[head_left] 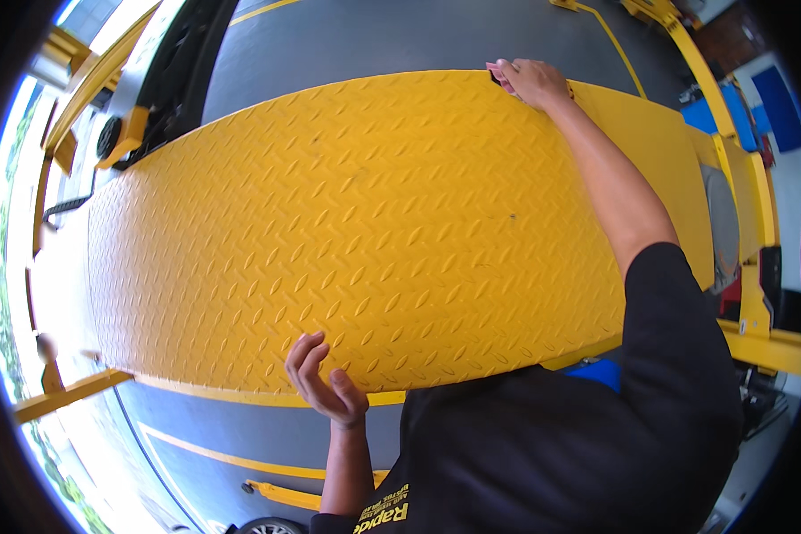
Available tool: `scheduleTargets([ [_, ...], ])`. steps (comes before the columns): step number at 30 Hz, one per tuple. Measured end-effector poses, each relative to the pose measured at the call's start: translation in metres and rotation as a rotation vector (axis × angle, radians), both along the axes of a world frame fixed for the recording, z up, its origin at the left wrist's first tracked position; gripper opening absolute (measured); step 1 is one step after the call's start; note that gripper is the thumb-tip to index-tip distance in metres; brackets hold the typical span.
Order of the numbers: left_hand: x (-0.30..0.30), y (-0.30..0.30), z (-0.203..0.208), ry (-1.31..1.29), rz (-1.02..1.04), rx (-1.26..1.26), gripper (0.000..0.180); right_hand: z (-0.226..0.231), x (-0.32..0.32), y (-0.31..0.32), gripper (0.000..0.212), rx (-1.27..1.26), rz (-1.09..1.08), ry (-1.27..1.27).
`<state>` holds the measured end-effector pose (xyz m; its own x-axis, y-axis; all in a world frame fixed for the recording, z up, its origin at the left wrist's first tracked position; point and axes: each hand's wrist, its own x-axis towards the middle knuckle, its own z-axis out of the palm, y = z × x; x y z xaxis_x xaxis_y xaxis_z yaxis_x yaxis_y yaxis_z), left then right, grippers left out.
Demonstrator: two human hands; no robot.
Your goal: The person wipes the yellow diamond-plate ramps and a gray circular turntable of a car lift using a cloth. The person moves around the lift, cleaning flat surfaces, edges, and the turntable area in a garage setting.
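Note:
A long yellow metal platform (374, 222) with a raised tread pattern stretches across the view in front of me. At its far edge, right of the middle, my right hand (536, 84) is closed, its arm reaching over the plate. Something small, pinkish and dark, shows by its fingers, too small to name. Above the platform's near edge, left of my body, my left hand (327, 381) is raised with loosely bent fingers apart and nothing in it.
Yellow posts and beams (756, 205) stand at the right, with a round grey plate (723, 218) set in the platform's right end. A black upright (173, 71) rises at the far left. Below lie a dark floor (329, 40) with yellow lines and a car wheel (271, 527).

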<state>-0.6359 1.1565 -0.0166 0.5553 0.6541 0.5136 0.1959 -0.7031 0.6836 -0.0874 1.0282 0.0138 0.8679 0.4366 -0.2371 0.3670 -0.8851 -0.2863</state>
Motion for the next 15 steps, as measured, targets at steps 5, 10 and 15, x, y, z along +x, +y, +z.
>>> scheduleTargets([
  [5, -0.003, 0.002, 0.0, 0.003, -0.024, 0.033, 0.034, -0.015, -0.047, 0.099, 0.068, -0.032, 0.169, -0.144],
  [10, -0.007, 0.001, 0.001, 0.008, -0.045, 0.069, 0.033, -0.025, -0.107, 0.211, 0.069, -0.048, 0.33, -0.308],
  [15, -0.005, 0.001, 0.003, 0.02, -0.037, 0.094, 0.031, -0.011, -0.176, 0.311, 0.076, 0.066, 0.362, -0.217],
])
